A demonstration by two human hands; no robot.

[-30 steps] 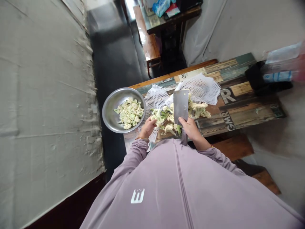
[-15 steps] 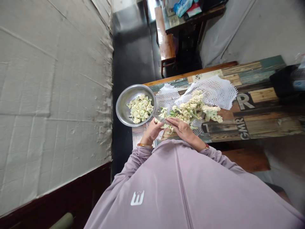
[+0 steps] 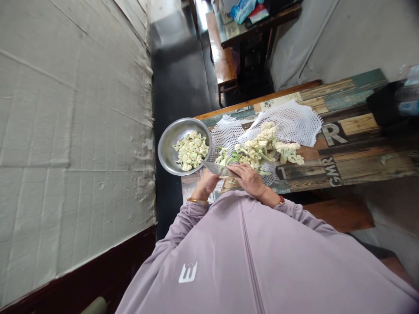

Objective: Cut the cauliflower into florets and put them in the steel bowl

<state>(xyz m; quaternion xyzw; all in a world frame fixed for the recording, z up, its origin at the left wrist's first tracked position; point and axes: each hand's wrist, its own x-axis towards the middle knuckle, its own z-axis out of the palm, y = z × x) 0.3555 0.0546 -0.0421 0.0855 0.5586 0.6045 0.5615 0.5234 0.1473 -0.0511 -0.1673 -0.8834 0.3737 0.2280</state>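
My right hand [image 3: 249, 178] grips a knife [image 3: 218, 169], its flat blade pointing left toward the basin. Close behind the blade, my left hand [image 3: 207, 183] is closed on a piece of cauliflower, mostly hidden by the knife. A metal basin [image 3: 163, 153] to the left holds many cut cauliflower florets [image 3: 191, 150]. Larger cauliflower pieces [image 3: 262, 144] with pale green stems lie in a heap beyond my right hand. White foam netting [image 3: 291, 120] is spread beneath and behind the heap.
The wood-patterned table [image 3: 353, 168] stretches to the right, with a dark object [image 3: 382, 109] at its far end. A grey wall [image 3: 72, 131] stands on the left. Farther off are a wooden bench [image 3: 225, 65] and another table [image 3: 242, 32] with a blue package [image 3: 242, 11].
The knife blade has swung out to the left and shows more of its flat side, its tip now near the basin rim. My left hand has dropped slightly behind it. The view has shifted a little.
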